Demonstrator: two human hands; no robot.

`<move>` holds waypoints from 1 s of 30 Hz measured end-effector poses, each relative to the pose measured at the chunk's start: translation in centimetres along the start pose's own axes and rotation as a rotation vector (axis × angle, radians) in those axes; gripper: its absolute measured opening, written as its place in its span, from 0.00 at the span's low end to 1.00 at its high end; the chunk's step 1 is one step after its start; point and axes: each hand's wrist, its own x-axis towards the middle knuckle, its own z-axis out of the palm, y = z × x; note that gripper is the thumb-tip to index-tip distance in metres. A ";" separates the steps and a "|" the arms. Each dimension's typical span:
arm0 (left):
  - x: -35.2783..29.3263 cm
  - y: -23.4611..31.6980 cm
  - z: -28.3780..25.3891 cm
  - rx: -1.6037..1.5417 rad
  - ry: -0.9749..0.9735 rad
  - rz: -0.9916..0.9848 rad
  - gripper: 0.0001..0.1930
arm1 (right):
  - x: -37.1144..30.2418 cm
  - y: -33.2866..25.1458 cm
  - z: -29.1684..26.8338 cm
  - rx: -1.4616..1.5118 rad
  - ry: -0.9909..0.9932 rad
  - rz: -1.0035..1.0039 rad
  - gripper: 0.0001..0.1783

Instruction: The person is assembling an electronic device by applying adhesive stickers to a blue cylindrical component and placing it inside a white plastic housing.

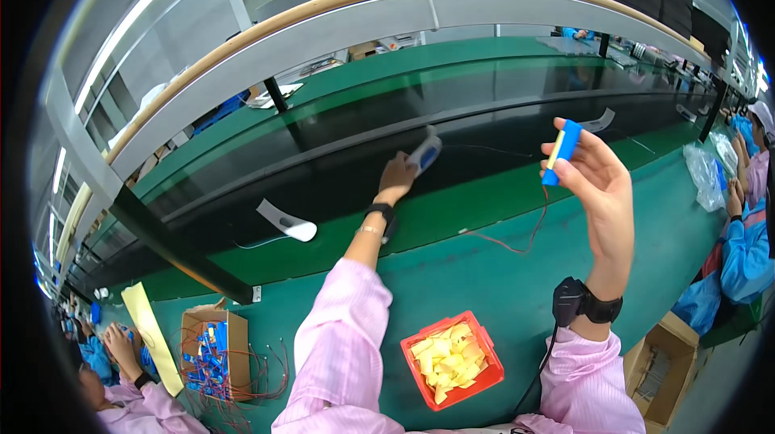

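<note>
Out over the dark belt, my left hand [396, 177] is closed around the near end of a white curved plastic part [425, 153] with a blue-grey area on it. Motion blurs that part, and a thin wire trails to its right. Raised at the right, my right hand [604, 184] pinches a blue battery pack [567, 146] between thumb and fingers. A pale yellow strip lies along the pack's side. Its thin red and dark wires [529, 250] hang down onto the green table [347, 402].
Yellow pieces fill a red tray [493, 380] between my forearms. At left stands a cardboard box [239, 353] of wired blue packs beside a yellow sheet [151, 337]. More white parts [300, 229] lie on the belt [484, 111]. Metal posts [173, 232] and a rail overhang it; co-workers sit either side.
</note>
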 end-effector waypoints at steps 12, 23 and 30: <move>-14.5 20.1 -14.6 -0.616 0.337 0.170 0.07 | 0.4 4.1 4.1 0.236 -0.255 0.190 0.23; -19.8 22.5 -18.5 -0.394 0.440 0.259 0.06 | -2.8 4.4 9.6 0.121 -0.297 -0.118 0.20; -20.6 21.7 -18.8 -0.438 0.431 0.178 0.06 | -3.3 4.7 10.4 0.078 -0.310 -0.136 0.19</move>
